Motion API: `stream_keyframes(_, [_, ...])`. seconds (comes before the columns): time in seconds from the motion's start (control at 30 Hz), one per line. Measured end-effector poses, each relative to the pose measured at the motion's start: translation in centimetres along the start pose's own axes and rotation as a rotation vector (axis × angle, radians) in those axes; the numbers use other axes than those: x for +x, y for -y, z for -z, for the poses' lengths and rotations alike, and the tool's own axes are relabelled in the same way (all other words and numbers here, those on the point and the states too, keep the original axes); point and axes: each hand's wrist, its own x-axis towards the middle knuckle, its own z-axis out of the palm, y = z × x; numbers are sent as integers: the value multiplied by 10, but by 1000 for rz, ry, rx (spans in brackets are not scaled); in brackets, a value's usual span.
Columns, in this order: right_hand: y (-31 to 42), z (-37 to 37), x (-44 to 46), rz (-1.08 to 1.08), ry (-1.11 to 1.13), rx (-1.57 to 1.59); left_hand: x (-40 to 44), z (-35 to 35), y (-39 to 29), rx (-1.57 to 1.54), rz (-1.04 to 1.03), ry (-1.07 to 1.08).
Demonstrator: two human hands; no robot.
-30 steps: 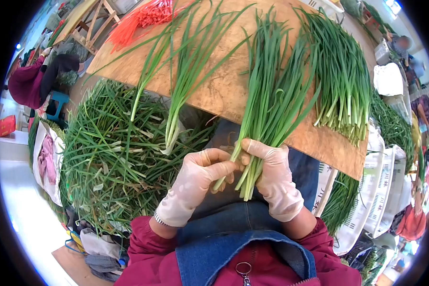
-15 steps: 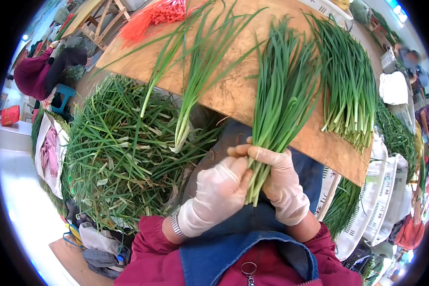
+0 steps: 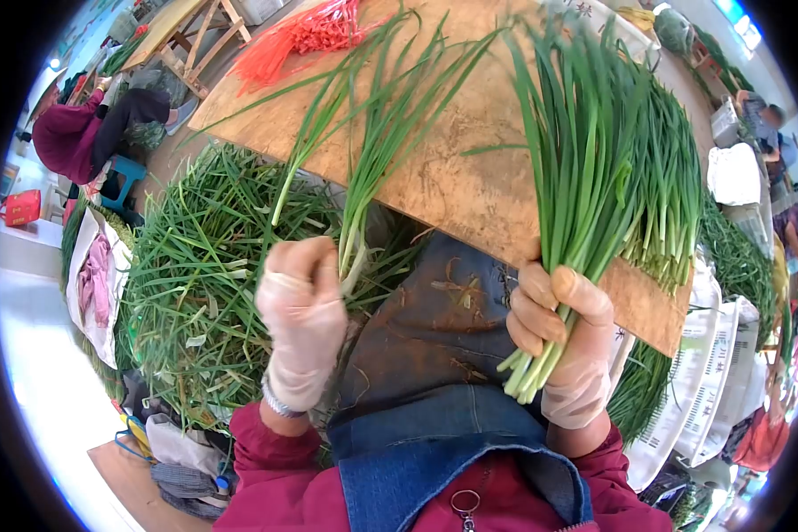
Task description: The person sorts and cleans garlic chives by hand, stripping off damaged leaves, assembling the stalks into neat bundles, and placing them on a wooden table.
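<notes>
A thick bunch of garlic chives point(image 3: 585, 168) is gripped near its pale stem ends by my right hand point(image 3: 572, 332), which wears a thin translucent glove. Its leaves point up and away over the board. My gloved left hand point(image 3: 303, 310) is closed and slightly blurred, above the heap of loose leaves. What its fingers hold, if anything, I cannot make out. Just beside it are the white stem ends of a small loose cluster of chives point(image 3: 363, 195), whose leaves lie on the wooden board point(image 3: 470, 199). A few thinner chives point(image 3: 306, 146) lie left of that cluster.
Another pile of chives point(image 3: 674, 168) rests on the board's right side. Red plastic ties point(image 3: 306, 35) lie at its far edge. A large heap of leaf scraps point(image 3: 213, 293) stands at left. White crates point(image 3: 696, 381) are at right. A seated person point(image 3: 71, 137) is at far left.
My left hand has left the bunch's stems and moved left beside the small loose cluster. My right hand has moved right, carrying the bunch of garlic chives with it.
</notes>
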Motion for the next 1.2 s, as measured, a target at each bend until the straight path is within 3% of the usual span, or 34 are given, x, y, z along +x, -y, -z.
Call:
stream_keyframes(0.1, [-11, 23, 18, -84, -97, 35, -2, 13, 1, 139, 21, -13])
stream_keyframes(0.13, [-16, 27, 22, -136, -154, 43, -4, 10, 5, 298, -150, 41])
stream_keyframes(0.2, [-27, 39, 27, -217, -208, 118, -8, 0, -1, 459, -276, 194])
stream_keyframes(0.33, [-24, 34, 23, -188, -206, 80, -14, -17, 12, 672, -214, 312])
stream_keyframes(0.4, [-20, 35, 23, -177, -188, 102, -10, -1, 12, 419, -175, 179])
stream_keyframes(0.47, [-19, 38, 23, -173, -183, 114, -5, 38, -2, 118, 46, 77])
stream_keyframes(0.53, [-19, 41, 24, -171, -182, 119, -10, 80, 5, 12, 175, -351])
stream_keyframes(0.57, [-19, 41, 24, -175, -173, 121, -16, 116, 24, 193, 217, -397])
stream_keyframes(0.6, [-20, 41, 24, -174, -173, 127, -18, 143, 38, 180, 339, -504])
stream_keyframes(0.67, [-20, 42, 24, -172, -172, 136, -39, 199, 84, 664, 410, -492])
stream_keyframes(0.7, [-20, 42, 24, -171, -168, 139, -42, 210, 90, 855, 553, -549])
stream_keyframes(0.83, [-18, 43, 24, -166, -166, 144, -55, 210, 104, 1461, 570, -177])
stream_keyframes(0.87, [-18, 42, 24, -162, -171, 144, -48, 182, 92, 1507, 436, -209])
stream_keyframes(0.9, [-18, 42, 24, -152, -178, 135, -44, 157, 82, 1305, 248, -225])
stream_keyframes(1.0, [-19, 39, 23, -147, -183, 103, -22, 61, 36, 401, 108, -37])
stream_keyframes(1.03, [-20, 39, 23, -149, -180, 101, -15, 38, 29, 253, 272, 102])
stream_keyframes(1.13, [-18, 37, 20, -138, -161, 113, -2, -11, 31, 93, 451, 309])
stream_keyframes(1.2, [-15, 36, 19, -126, -146, 117, 4, -18, 20, -415, 871, 404])
